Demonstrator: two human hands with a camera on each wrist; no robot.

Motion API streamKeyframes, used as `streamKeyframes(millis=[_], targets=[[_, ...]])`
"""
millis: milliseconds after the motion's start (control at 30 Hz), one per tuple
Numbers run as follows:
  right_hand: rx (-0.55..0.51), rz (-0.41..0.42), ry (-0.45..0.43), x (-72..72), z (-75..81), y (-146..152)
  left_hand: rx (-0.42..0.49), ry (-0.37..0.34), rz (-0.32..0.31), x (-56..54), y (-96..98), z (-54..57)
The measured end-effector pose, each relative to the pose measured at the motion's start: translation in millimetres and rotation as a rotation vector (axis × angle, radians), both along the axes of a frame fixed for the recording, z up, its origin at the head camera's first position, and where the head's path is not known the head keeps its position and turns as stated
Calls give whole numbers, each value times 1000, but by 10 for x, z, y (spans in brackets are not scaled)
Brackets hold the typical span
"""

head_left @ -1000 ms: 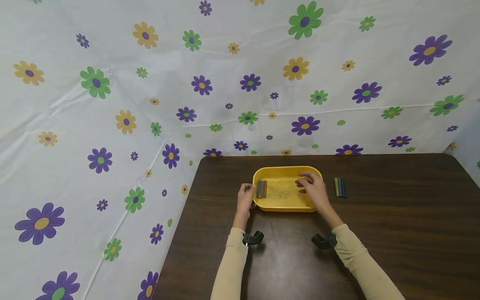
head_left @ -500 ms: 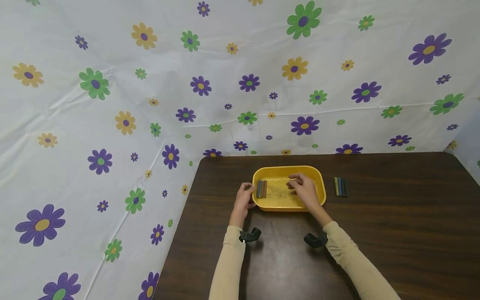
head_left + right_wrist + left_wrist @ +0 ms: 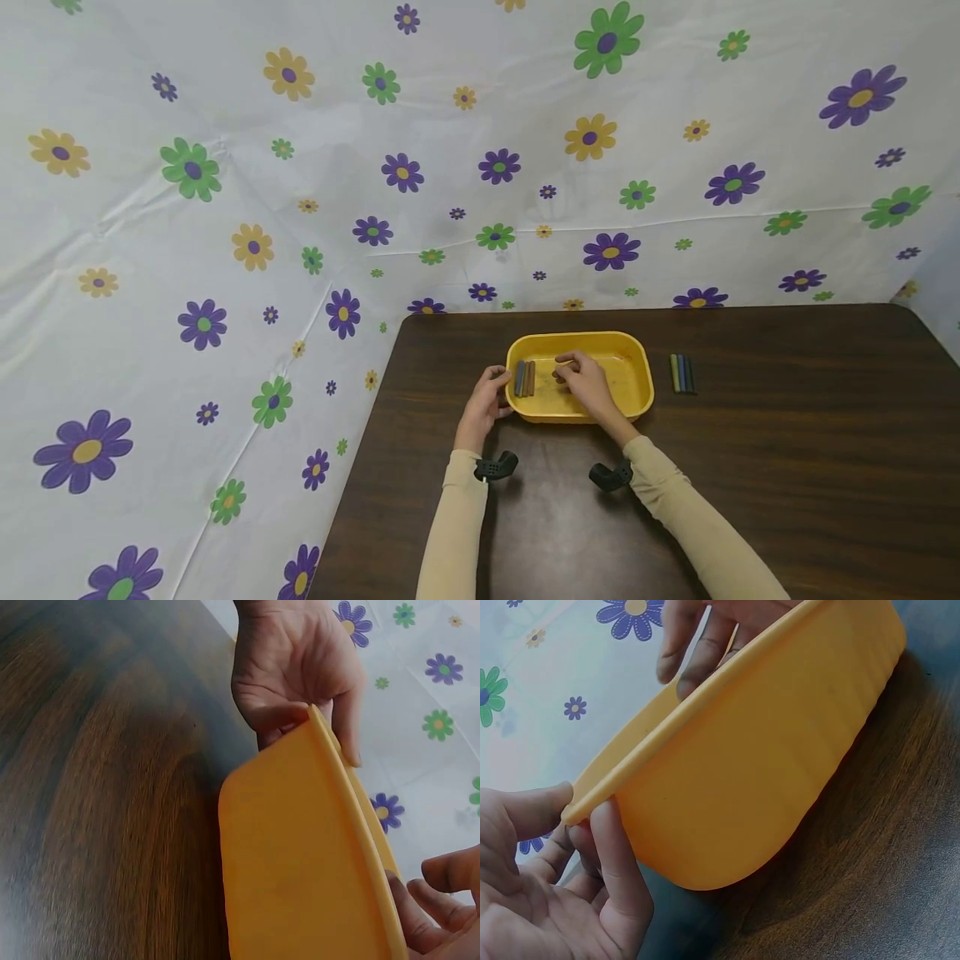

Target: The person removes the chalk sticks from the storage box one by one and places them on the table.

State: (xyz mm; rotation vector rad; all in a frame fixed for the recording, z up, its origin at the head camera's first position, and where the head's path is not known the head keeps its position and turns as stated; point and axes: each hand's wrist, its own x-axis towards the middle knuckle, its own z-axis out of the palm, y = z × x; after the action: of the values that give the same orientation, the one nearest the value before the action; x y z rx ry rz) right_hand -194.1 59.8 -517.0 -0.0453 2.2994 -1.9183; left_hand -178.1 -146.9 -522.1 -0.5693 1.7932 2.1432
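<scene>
A yellow plastic tray (image 3: 630,408) stands on the brown table. My left hand (image 3: 483,400) pinches its left end; in the left wrist view the thumb (image 3: 544,810) lies over the rim and bent fingers come up underneath. My right hand (image 3: 588,387) reaches over the front rim into the tray, its fingers loosely bent and spread apart. No object shows between those fingers in the right wrist view, where the tray wall (image 3: 300,847) hides part of them. Short crayon-like sticks (image 3: 525,379), blue and brownish, lie side by side inside the tray's left end.
To the right of the tray, more short sticks (image 3: 682,374), yellow-green, blue and dark, lie in a row on the wood-grain table (image 3: 810,433). A flowered white sheet (image 3: 480,125) hangs along the table's back and left edges.
My right hand has moved left inside the tray, from its right end to near its middle, towards the sticks. The left hand keeps its hold on the rim.
</scene>
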Motion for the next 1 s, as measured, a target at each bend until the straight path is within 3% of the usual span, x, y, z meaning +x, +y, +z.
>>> streamKeyframes(millis=[267, 667, 1000], targets=[[49, -2, -24, -28, 13, -163, -17, 10, 9, 1, 21, -27], [189, 73, -39, -109, -22, -344, -43, 17, 30, -22, 26, -53], [269, 107, -8, -183, -76, -534, -43, 27, 24, 10, 27, -7]])
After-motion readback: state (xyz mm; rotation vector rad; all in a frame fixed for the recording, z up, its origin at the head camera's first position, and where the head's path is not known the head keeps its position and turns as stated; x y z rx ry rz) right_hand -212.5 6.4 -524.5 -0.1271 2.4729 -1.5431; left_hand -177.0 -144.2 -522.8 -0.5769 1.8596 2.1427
